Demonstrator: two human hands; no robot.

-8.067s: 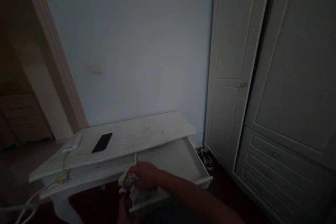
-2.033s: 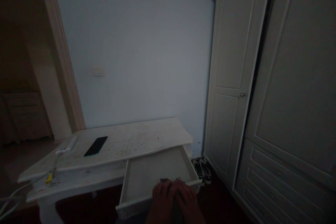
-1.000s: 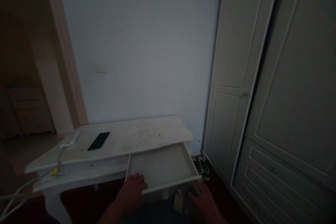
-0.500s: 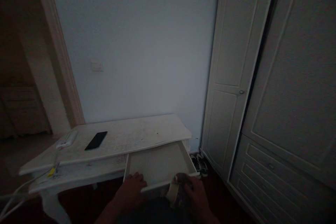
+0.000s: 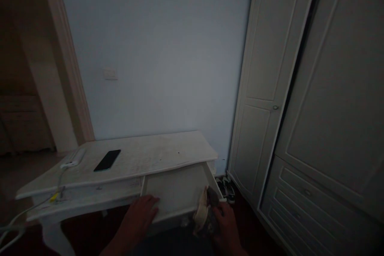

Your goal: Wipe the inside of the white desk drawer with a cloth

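Note:
A white drawer [image 5: 177, 192] is pulled out from the desk, and its inside looks bare. My left hand [image 5: 144, 211] grips the drawer's front left corner, with the fingers curled over the edge. At the front right corner, my right hand [image 5: 224, 218] is closed on a crumpled grey and beige cloth [image 5: 202, 211]. The cloth drapes over the drawer's front edge and hangs partly below it. Dim light hides the right fingertips in part.
On the white desk [image 5: 168, 146] lie a black phone [image 5: 107, 160] and a white power strip [image 5: 73, 158], whose cable hangs off the left side. Shoes [image 5: 225, 189] stand on the floor between the desk and a tall white wardrobe [image 5: 258, 136]. A doorway is at left.
The cloth has shifted and bunched upward at the drawer's front right corner, showing more beige. My left hand has slid slightly left along the drawer edge. The view has moved a little.

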